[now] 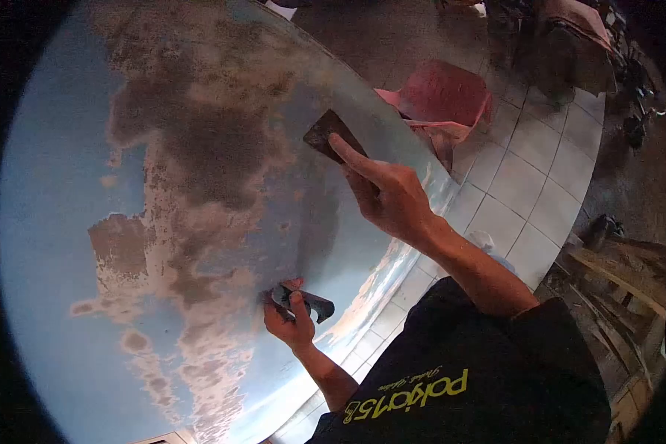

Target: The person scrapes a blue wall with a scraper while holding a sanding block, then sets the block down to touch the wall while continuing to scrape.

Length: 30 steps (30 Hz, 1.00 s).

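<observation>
My right hand is closed around a flat, dark rectangular scraper, with the index finger stretched along its blade. The scraper lies over the large light-blue panel; whether its edge touches cannot be told. Lower down, my left hand grips a dark grey tool with a curved end, its thumb on top. What exactly this tool is does not show clearly. Brown, tan and pinkish worn patches spread across the panel around both hands.
Beyond the panel's right edge stands a pink plastic chair on a pale tiled floor. Wooden pieces lie at the lower right. Dark, cluttered objects fill the upper right. My black shirt takes up the bottom.
</observation>
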Each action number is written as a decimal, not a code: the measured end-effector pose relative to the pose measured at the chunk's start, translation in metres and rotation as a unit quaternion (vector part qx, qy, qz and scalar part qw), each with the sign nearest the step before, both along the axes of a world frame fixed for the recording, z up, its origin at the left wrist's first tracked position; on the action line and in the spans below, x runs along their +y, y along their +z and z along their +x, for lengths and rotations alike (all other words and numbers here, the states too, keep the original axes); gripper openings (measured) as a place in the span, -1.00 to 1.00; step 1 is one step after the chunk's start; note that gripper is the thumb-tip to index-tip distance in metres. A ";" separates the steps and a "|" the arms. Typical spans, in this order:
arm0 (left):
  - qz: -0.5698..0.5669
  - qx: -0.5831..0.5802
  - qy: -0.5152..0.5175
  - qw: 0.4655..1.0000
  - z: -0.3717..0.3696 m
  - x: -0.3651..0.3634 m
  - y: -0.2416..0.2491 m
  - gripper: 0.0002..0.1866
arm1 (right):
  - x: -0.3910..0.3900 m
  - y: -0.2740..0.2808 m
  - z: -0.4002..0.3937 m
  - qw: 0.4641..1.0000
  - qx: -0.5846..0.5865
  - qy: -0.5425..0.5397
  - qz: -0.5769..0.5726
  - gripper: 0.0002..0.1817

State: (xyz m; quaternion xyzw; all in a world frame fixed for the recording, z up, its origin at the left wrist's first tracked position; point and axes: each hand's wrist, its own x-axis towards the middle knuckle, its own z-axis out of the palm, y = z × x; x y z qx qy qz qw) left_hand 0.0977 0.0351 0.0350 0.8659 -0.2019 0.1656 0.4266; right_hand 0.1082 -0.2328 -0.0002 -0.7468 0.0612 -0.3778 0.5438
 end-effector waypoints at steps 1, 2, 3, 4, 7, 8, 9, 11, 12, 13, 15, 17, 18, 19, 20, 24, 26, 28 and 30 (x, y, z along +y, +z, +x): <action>-0.016 -0.001 0.000 1.000 0.001 -0.002 -0.001 -0.63 | 0.002 -0.002 -0.002 1.000 -0.001 -0.003 -0.001 -0.47; -0.018 -0.004 -0.004 1.000 0.002 -0.004 -0.001 -0.63 | 0.005 -0.007 -0.005 1.000 -0.002 -0.005 -0.007 -0.47; -0.012 -0.016 -0.012 1.000 0.002 -0.005 0.001 -0.63 | 0.006 -0.005 -0.006 1.000 -0.003 -0.007 -0.013 -0.48; -0.006 -0.026 -0.018 0.999 0.003 -0.005 0.002 -0.63 | 0.004 -0.003 -0.004 1.000 -0.005 -0.009 -0.014 -0.48; -0.003 -0.028 -0.025 0.999 0.004 0.001 -0.001 -0.65 | 0.003 0.005 0.000 0.999 -0.038 -0.020 -0.002 -0.44; -0.001 -0.026 -0.025 0.999 0.003 0.006 -0.002 -0.65 | 0.004 0.007 -0.001 1.000 -0.025 -0.011 0.012 -0.45; 0.007 -0.012 -0.015 1.000 0.003 0.009 -0.004 -0.65 | 0.004 0.009 -0.002 1.000 -0.013 -0.004 0.024 -0.46; 0.010 -0.004 -0.010 1.000 0.007 0.008 -0.003 -0.65 | 0.009 0.003 -0.003 1.000 -0.020 -0.010 0.016 -0.47; -0.006 -0.028 -0.030 0.999 0.008 0.004 -0.004 -0.65 | 0.009 0.007 -0.005 1.000 -0.022 -0.013 0.009 -0.49; -0.020 -0.051 -0.048 0.997 0.007 0.002 -0.003 -0.64 | 0.006 0.011 -0.002 1.000 -0.022 -0.014 0.008 -0.49; -0.011 -0.023 -0.034 0.999 0.003 -0.001 0.002 -0.64 | 0.000 0.018 0.003 0.998 -0.054 -0.024 0.036 -0.50; 0.001 0.005 -0.021 1.000 -0.001 0.002 0.006 -0.64 | 0.004 0.016 -0.002 0.999 -0.033 -0.018 0.037 -0.50; 0.002 -0.004 -0.029 1.000 0.000 0.002 0.005 -0.63 | 0.002 0.016 -0.004 0.999 -0.017 -0.015 0.030 -0.50; 0.003 -0.014 -0.037 0.999 0.003 0.001 0.004 -0.63 | 0.003 0.013 -0.003 0.999 -0.020 -0.017 0.026 -0.50; 0.000 -0.016 -0.038 0.999 0.005 0.001 0.002 -0.63 | 0.007 0.007 -0.004 0.999 -0.031 -0.020 0.024 -0.50; -0.012 -0.009 -0.046 0.999 0.003 0.004 0.000 -0.64 | -0.002 0.029 -0.002 0.999 -0.027 -0.026 0.030 -0.51; -0.024 -0.010 -0.054 0.998 0.002 0.003 0.004 -0.64 | 0.003 0.023 -0.004 0.998 -0.033 -0.018 0.046 -0.51; 0.030 -0.017 -0.046 0.998 0.002 0.004 0.007 -0.65 | 0.007 0.016 -0.003 0.997 -0.047 -0.011 0.055 -0.51; 0.007 -0.016 -0.045 0.999 0.003 -0.001 0.006 -0.68 | 0.012 0.011 -0.006 0.998 -0.034 -0.004 0.046 -0.52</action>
